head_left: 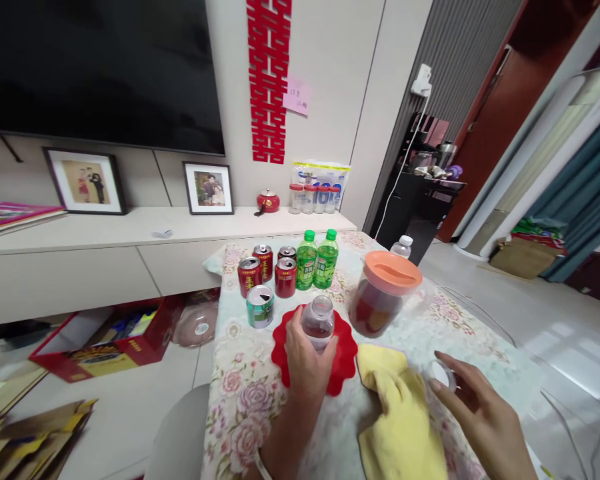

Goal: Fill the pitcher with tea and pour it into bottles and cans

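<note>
My left hand [306, 363] is wrapped around a clear, uncapped bottle [320, 320]. The bottle stands over a red scalloped mat [344, 360], and my fingers hide part of it. Between the thumb and fingers of my right hand [480, 407] is a small round whitish cap [439, 373]. A crumpled yellow cloth [403, 420] lies between my two hands. Just behind the cloth sits a clear pitcher [376, 310] of dark reddish liquid, topped by an orange lid [393, 270].
Several red drink cans [285, 279], a green-and-white can [260, 308] and two green-capped bottles [307, 263] stand behind the mat. Another white-capped bottle [403, 247] is behind the pitcher. A floral tablecloth [250, 393] covers the table. Red-lidded jars [309, 199] line the cabinet.
</note>
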Demonstrator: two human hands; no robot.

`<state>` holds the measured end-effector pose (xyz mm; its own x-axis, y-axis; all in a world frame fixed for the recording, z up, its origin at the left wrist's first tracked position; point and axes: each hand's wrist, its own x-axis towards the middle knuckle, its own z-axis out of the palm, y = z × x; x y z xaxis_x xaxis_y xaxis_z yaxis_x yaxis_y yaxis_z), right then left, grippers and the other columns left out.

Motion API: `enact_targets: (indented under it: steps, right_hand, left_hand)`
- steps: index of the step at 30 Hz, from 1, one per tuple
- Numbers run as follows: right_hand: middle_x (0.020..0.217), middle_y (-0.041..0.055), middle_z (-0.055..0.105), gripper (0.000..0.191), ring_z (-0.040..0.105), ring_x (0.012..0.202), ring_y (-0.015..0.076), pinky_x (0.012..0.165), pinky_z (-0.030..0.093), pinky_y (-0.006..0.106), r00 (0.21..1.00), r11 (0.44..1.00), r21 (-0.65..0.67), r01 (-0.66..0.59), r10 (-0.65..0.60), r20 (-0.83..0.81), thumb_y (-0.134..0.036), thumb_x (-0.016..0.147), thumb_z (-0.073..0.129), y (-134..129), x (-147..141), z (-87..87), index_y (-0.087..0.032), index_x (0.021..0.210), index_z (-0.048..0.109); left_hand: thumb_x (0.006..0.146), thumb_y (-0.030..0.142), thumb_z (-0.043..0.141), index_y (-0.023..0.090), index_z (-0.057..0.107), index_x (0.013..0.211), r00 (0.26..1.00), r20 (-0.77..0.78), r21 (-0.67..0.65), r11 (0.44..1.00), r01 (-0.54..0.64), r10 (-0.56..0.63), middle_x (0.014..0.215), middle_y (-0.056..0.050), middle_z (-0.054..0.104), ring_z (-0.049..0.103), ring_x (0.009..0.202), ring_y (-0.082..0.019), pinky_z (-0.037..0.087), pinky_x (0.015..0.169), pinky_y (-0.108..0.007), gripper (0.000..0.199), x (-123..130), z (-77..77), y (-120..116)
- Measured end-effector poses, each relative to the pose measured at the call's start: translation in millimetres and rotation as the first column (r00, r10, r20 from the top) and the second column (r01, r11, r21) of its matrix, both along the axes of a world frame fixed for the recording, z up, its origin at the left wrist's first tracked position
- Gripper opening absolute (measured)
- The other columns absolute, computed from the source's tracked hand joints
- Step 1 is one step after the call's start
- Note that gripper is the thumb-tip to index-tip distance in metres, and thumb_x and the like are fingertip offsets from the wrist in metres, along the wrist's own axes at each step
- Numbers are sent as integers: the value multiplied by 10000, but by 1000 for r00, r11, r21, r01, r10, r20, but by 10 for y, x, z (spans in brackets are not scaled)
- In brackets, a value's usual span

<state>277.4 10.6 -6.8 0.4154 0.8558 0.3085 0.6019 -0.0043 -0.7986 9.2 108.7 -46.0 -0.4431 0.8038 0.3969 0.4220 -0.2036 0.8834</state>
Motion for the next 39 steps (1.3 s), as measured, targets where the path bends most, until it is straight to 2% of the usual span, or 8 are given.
enact_targets:
  steps: [4, 8, 12, 15, 23, 28, 33, 39]
  right_hand:
    - [1150, 96, 815, 454, 765, 854, 273, 697, 637, 369, 959, 959, 47, -279, 275, 67, -558, 843, 821, 283, -451, 382, -276, 1199, 815]
    - [1047, 91, 823, 326, 748, 790, 256, 709, 630, 390, 878, 896, 71, -439, 411, 247, -444, 893, 800, 663, -836, 701, -247, 1153, 786]
    - [1121, 134, 801, 278, 771, 971, 304, 832, 631, 449, 726, 803, 37, -595, 516, 455, -321, 952, 721, 1010, -1063, 956, -206, 1204, 743]
    - [1146, 140, 784, 321, 769, 970, 296, 832, 624, 447, 593, 725, -38, -687, 591, 546, -292, 992, 679, 1170, -1185, 1114, -205, 1301, 705]
    - [1132, 107, 769, 233, 738, 852, 218, 737, 604, 346, 416, 566, -159, -809, 742, 525, -341, 1031, 708, 1310, -1366, 1310, -227, 1231, 749]
    - [1216, 145, 743, 302, 750, 1029, 269, 866, 621, 397, 303, 486, -214, -848, 774, 556, -332, 1033, 730, 1379, -1371, 1363, -202, 1305, 753]
    - [1150, 150, 746, 267, 741, 1021, 297, 866, 622, 433, 197, 482, -341, -807, 764, 615, -301, 1064, 660, 1387, -1452, 1479, -183, 1282, 760]
    - [1014, 130, 709, 213, 722, 854, 279, 751, 586, 399, 173, 542, -403, -737, 728, 664, -293, 1068, 624, 1353, -1544, 1534, -169, 1118, 790]
  left_hand:
    - [774, 244, 780, 177, 515, 1471, 1000, -3, -14, 1000, -2, 2, 1454, -219, 678, 664, 1385, -405, 542, 1171, -590, 748, 22, 21, -17]
    - [769, 213, 798, 168, 522, 1475, 999, -32, -4, 1000, -22, 22, 1460, -222, 682, 665, 1390, -404, 543, 1172, -585, 759, 39, 15, -28]
    - [773, 185, 801, 160, 504, 1480, 998, -67, 14, 1000, -20, 21, 1458, -231, 683, 665, 1385, -415, 547, 1160, -605, 767, 59, 3, -41]
    - [782, 155, 784, 169, 501, 1482, 997, -77, 21, 999, -24, 26, 1439, -222, 690, 675, 1366, -405, 559, 1139, -596, 755, 74, 14, -60]
    - [807, 161, 770, 167, 508, 1482, 994, -98, 48, 998, -45, 49, 1406, -216, 702, 693, 1321, -397, 577, 1091, -571, 724, 103, 13, -52]
    - [815, 158, 764, 164, 489, 1496, 989, -135, 64, 997, -49, 57, 1424, -218, 698, 684, 1334, -401, 567, 1092, -576, 735, 117, -16, -44]
    - [812, 151, 782, 167, 470, 1497, 991, -127, 66, 997, -30, 39, 1438, -221, 685, 671, 1347, -407, 559, 1106, -592, 753, 104, -11, -51]
    - [820, 150, 799, 164, 463, 1498, 993, -118, 70, 997, -23, 31, 1451, -229, 672, 657, 1366, -415, 545, 1132, -600, 757, 105, -5, -55]
